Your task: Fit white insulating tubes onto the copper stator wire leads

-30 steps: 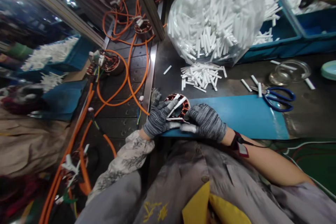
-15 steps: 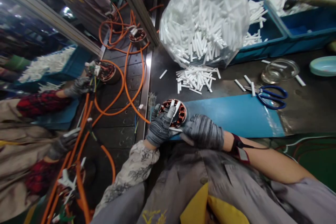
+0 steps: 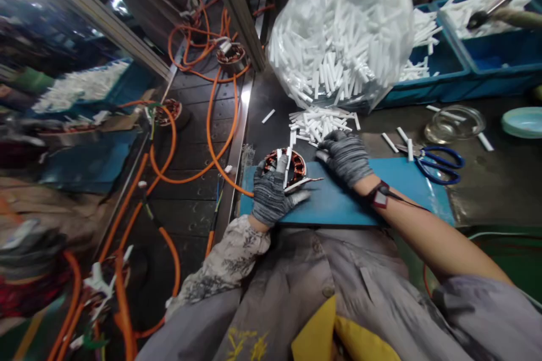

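A round motor stator (image 3: 300, 164) with copper windings sits on the blue mat (image 3: 334, 203). My left hand (image 3: 271, 197), in a grey striped knit glove, wraps its near left side. White sleeves stand up by those fingers, and another white sleeve (image 3: 297, 185) lies across the near rim with bare copper wire out of its right end. My right hand (image 3: 345, 158), gloved alike, is at the near edge of a loose pile of white sleeves (image 3: 319, 122). Its fingers are bent together with the tips down; whatever is between them is hidden.
Behind the pile rests a clear bag (image 3: 339, 34) of white sleeves, beside blue bins (image 3: 449, 62). Blue-handled scissors (image 3: 442, 164), a glass dish (image 3: 455, 124) and a pale green dish (image 3: 523, 122) lie right. Orange cables (image 3: 209, 118) and other stators occupy the left; a co-worker's gloved hand (image 3: 31, 251) is there.
My right hand has left the stator and moved up and right to the sleeve pile. The left hand stays on the stator. The co-worker's hands at left have moved.
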Available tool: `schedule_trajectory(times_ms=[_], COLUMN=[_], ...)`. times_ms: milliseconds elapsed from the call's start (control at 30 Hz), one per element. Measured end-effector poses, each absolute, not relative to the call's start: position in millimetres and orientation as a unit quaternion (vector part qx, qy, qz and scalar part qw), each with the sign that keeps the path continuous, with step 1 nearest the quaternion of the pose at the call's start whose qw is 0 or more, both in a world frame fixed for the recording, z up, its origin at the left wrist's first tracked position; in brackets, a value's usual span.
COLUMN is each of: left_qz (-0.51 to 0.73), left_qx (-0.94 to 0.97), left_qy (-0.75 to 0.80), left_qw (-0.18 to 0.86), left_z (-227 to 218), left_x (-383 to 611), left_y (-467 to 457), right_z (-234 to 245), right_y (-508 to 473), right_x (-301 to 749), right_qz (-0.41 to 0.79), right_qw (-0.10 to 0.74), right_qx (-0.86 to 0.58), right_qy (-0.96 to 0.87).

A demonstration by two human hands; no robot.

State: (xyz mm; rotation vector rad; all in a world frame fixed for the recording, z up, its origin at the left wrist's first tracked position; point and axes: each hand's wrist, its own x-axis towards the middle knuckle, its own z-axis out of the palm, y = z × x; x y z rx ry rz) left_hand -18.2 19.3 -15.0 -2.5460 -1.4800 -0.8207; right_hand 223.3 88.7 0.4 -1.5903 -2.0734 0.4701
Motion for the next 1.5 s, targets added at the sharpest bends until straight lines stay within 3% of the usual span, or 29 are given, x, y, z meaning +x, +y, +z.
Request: schedule_trajectory(times_ms=[67,167,467,767,967,1033,1167,1233,1300,1433,1500], left_qz=[-0.318,-0.361,-0.321,-0.312,-0.285,-0.294,-0.292,-0.274,-0.253,-0.202,-0.185], left_qx=[-0.831,-0.828,-0.836,-0.832,-0.846,-0.858,-0.874,-0.883,-0.889,-0.89,-0.88], left_qy=[-0.457,-0.426,-0.424,-0.44,-0.433,-0.41,-0.385,-0.377,-0.378,-0.401,-0.428], left_qw=[0.01,-0.058,-0.135,-0.129,-0.12,-0.098,-0.059,-0.056,-0.06,-0.073,-0.089], left_z=[-13.5,-8.8,-9.3,-7.8,-12.4,-15.1,-16.5,-14.4,-11.6,-7.6,-6.3], left_x=[-23.7,-32.8,-38.5,-39.0,-40.4,-39.4,-39.4,-41.8,-44.3,-41.4,-35.8], left_y=[16.0,12.8,19.6,16.3,16.7,18.2,20.6,21.6,22.2,21.7,21.7], right_z=[-7.3,-10.8,26.8,24.6,19.1,17.3,14.4,15.5,18.5,19.2,13.0], right_y=[97.7,96.7,23.2,16.5,20.9,24.5,32.6,32.9,29.7,17.0,11.0], right_x=[214.8,210.9,250.1,246.2,219.1,209.4,195.1,193.7,199.1,227.3,241.7], right_qz=[0.127,0.12,0.289,0.324,0.23,0.308,0.6,0.667,0.686,0.63,0.612], right_qw=[0.199,0.209,0.409,0.375,0.267,0.247,0.177,0.162,0.189,0.331,0.334], right_qx=[-0.593,-0.584,-0.502,-0.451,-0.433,-0.456,-0.417,-0.406,-0.417,-0.491,-0.518], right_qy=[-0.769,-0.775,-0.706,-0.743,-0.83,-0.798,-0.66,-0.603,-0.566,-0.503,-0.495])
